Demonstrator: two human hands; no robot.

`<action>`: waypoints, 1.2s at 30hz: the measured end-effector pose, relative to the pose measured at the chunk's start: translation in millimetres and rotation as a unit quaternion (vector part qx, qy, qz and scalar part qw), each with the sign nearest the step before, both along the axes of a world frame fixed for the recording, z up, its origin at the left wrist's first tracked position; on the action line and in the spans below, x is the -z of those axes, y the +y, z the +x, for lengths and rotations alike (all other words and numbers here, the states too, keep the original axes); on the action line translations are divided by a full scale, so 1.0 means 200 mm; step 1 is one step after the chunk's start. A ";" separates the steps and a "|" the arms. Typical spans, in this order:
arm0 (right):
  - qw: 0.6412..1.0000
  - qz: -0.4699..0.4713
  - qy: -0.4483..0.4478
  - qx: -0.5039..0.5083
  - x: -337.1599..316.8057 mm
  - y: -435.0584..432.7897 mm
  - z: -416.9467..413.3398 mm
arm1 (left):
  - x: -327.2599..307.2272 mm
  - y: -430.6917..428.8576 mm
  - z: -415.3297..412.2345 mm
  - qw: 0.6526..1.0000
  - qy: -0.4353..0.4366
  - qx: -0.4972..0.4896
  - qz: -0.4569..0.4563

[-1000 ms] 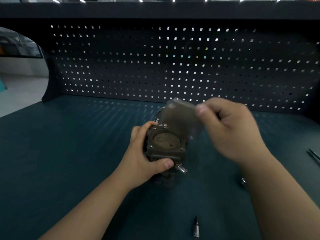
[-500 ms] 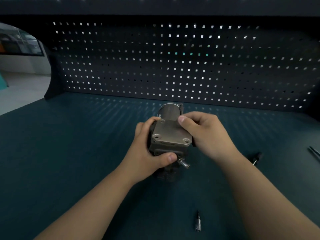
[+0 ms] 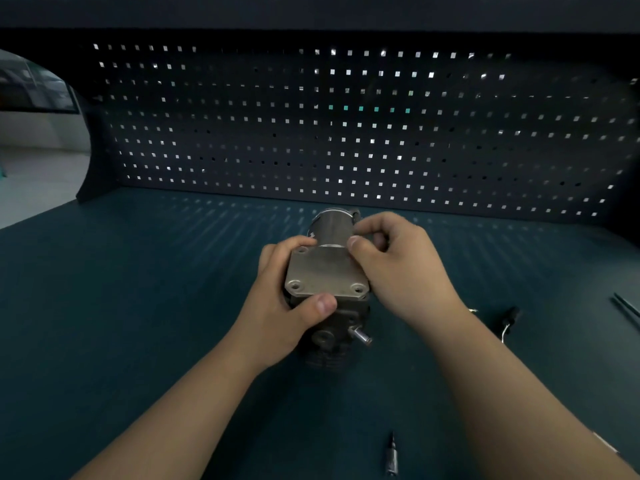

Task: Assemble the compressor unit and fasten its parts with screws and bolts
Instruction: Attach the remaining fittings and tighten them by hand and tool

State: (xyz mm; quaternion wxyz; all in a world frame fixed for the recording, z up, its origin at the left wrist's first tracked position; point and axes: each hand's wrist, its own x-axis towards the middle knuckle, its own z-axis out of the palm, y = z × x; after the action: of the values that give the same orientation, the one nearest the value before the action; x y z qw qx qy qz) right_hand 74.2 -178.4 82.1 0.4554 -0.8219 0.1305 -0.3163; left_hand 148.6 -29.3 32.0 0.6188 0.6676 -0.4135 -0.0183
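The compressor unit [image 3: 329, 337] stands on the dark green bench, a finned dark metal body with a short steel stub sticking out at its front right. A flat grey cover plate [image 3: 323, 273] with screw holes in its corners lies on top of it. Behind it rises the round motor housing [image 3: 334, 225]. My left hand [image 3: 280, 306] grips the unit from the left, thumb pressed on the plate's front edge. My right hand [image 3: 398, 268] holds the plate's right edge, thumb at its far right corner, fingers curled.
A driver bit [image 3: 391, 457] lies near the front edge of the bench [image 3: 138, 306]. A small black part with a thin wire [image 3: 509, 315] lies to the right, and a thin metal rod [image 3: 627, 308] at the far right. The pegboard [image 3: 346, 133] closes the back.
My right hand brought the cover plate down from the air onto the top of the unit, hiding the round recess. It now shifts its fingers along the plate's right edge. The left hand kept its grip.
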 end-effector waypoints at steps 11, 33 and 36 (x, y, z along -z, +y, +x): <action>0.980 -0.075 0.126 -0.131 -0.16 -0.19 -0.23 | -0.07 0.03 0.03 0.997 0.046 0.044 0.045; 0.887 0.437 -0.104 -0.106 0.06 0.05 0.00 | -0.08 0.11 0.09 0.997 0.013 0.046 0.060; 0.883 0.445 -0.094 -0.118 0.05 0.05 0.00 | -0.08 0.09 0.08 0.997 0.011 0.046 0.066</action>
State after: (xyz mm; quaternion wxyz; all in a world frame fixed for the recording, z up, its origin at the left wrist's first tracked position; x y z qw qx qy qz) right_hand 74.3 -168.5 72.5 0.8171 -0.5089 0.1164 -0.2447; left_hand 163.9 -10.8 48.0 0.5764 0.6871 -0.4346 -0.0817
